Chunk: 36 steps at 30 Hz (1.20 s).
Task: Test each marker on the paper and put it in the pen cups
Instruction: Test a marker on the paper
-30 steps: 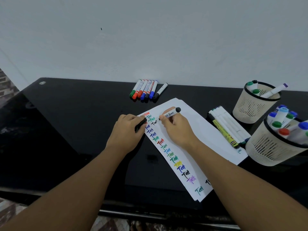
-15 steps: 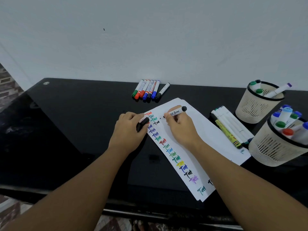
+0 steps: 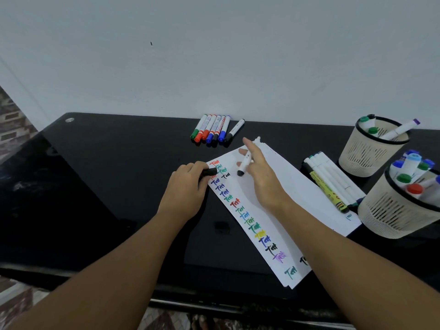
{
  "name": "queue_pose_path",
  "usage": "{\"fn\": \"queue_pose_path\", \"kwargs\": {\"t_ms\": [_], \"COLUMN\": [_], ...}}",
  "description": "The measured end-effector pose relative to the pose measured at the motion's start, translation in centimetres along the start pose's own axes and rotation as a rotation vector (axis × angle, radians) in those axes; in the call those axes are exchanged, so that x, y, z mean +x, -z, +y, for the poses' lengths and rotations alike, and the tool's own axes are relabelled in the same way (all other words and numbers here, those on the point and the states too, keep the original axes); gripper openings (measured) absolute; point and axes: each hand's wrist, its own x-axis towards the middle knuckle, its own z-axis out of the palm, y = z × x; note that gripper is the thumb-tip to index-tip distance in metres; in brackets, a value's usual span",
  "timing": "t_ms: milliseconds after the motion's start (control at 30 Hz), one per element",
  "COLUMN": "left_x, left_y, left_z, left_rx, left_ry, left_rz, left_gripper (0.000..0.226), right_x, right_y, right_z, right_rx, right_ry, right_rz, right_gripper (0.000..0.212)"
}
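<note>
Capping the black marker before it goes in a cup

Head view: the right hand [image 3: 262, 177] pinches the marker [image 3: 245, 163] in its grip, fingers partly fanned out, dark end down and toward the left, just over the paper [image 3: 285, 186] by the newest black mark. The left hand [image 3: 188, 186] has its grip curled round the cap [image 3: 209, 172] at the paper's left edge. Which end of the marker faces the cap is hard to tell. Best to line cap and tip up straight, press till seated, then drop it in a cup [image 3: 371, 151] at the right of the counter [image 3: 107, 175].
</note>
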Motion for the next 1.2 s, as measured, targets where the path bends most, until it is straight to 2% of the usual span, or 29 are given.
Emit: {"fn": "queue_pose_path", "kwargs": {"t_ms": [67, 100, 233, 333, 400, 467, 900, 1033, 1200], "left_x": [0.0, -0.1, -0.1, -0.1, -0.3, -0.3, -0.5, -0.4, -0.4], "left_y": [0.0, 0.0, 0.2, 0.3, 0.4, 0.4, 0.6, 0.6, 0.5], "left_z": [0.0, 0.0, 0.2, 0.3, 0.3, 0.3, 0.6, 0.6, 0.5], "left_rx": [-0.005, -0.003, -0.008, -0.020, -0.032, -0.039, 0.001, -0.022, -0.001], "left_ry": [0.006, 0.010, 0.017, 0.015, 0.023, 0.023, -0.066, -0.034, -0.042], "left_rz": [0.001, 0.005, 0.011, 0.013, 0.020, 0.024, 0.015, 0.007, -0.022], "left_gripper": [0.019, 0.019, 0.018, 0.016, 0.015, 0.016, 0.020, 0.019, 0.019], "right_x": [-0.1, 0.0, 0.7, 1.4, 1.5, 1.3, 1.4, 1.4, 1.2], "right_y": [-0.1, -0.1, 0.3, 1.6, 2.7, 3.6, 3.7, 4.1, 3.9], "right_z": [-0.2, -0.1, -0.6, -1.1, -1.0, -0.6, -0.4, 0.1, 0.4], "right_rx": [-0.044, -0.072, -0.110, -0.441, -0.722, -0.880, -0.990, -0.888, -0.853], "right_ry": [0.023, 0.029, 0.018, 0.049, 0.120, 0.150, 0.230, 0.220, 0.226], "right_rz": [0.050, 0.052, 0.041, 0.003, -0.049, -0.082, -0.147, -0.073, -0.081], "right_gripper": [0.037, 0.034, 0.044, 0.023, 0.023, 0.027, 0.030, 0.028, 0.026]}}
